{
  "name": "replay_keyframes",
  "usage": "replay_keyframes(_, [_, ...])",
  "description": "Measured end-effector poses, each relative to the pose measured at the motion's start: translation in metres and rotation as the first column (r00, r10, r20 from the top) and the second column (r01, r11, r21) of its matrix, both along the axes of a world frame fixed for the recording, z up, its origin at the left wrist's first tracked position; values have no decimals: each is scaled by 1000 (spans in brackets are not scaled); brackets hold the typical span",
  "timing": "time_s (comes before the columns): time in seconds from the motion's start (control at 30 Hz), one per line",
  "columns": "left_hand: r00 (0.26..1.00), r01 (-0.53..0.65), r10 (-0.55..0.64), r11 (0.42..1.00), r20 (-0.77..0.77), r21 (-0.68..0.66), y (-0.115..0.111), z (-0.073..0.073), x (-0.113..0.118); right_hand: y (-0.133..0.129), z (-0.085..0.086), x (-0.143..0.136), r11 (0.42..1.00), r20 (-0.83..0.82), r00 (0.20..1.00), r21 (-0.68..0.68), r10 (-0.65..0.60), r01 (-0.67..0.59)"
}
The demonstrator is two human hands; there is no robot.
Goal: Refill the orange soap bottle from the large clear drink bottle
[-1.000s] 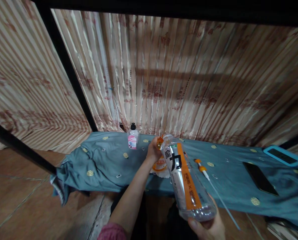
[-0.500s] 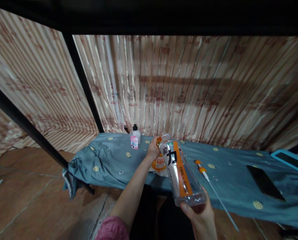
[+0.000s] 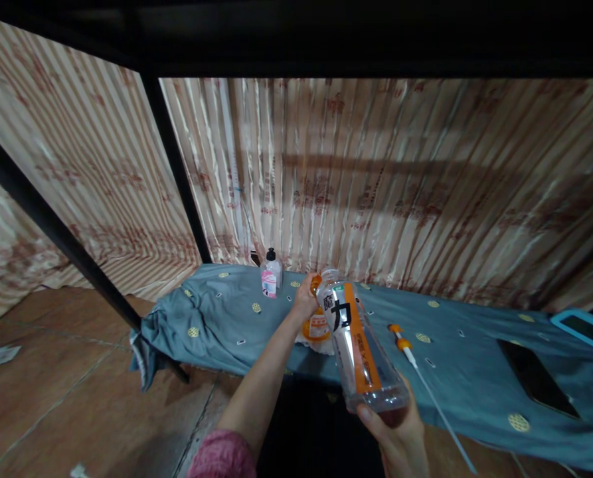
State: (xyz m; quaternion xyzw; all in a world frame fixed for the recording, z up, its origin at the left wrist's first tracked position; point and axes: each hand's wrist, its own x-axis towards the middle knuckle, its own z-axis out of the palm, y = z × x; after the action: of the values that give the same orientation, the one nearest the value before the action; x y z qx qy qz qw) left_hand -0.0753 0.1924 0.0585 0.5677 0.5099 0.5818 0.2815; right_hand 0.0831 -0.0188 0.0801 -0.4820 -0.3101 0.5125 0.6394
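My right hand point(image 3: 400, 431) is wrapped round the base of a large clear plastic bottle point(image 3: 343, 355) with an orange and black label. The bottle leans, its uncapped mouth pointing away from me, close to my left hand point(image 3: 305, 299). My left hand is closed round the neck of an orange bottle point(image 3: 317, 326) that stands on the cloth, partly hidden behind the clear bottle. Whether the two bottles touch cannot be made out. An orange-and-white pump head point(image 3: 404, 345) with a long thin tube lies to the right of the clear bottle.
A small clear bottle with a black cap point(image 3: 271, 275) stands at the back left of the blue-green cloth point(image 3: 241, 325). On the right lie a dark phone point(image 3: 538, 378) and a blue-framed object point(image 3: 585, 332). Black frame posts point(image 3: 171, 159) and a striped curtain point(image 3: 350, 166) surround the surface.
The camera view has shifted slightly, so the surroundings sit a little differently. Both hands keep their holds, and the clear bottle stays at nearly the same tilt.
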Motion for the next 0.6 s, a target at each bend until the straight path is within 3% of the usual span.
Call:
replay_keyframes(0.27, [1000,-1,1,1000,30,0,1,-4,0,4,-12,6,997,64,997,-57,-38,41])
replay_keyframes(0.4, [999,2,-3,1000,50,15,1,-4,0,3,-18,7,1000,53,999,-28,-6,7])
replay_keyframes(0.6, [999,42,-43,997,11,66,-5,0,-1,4,-36,12,998,103,993,2,-60,60])
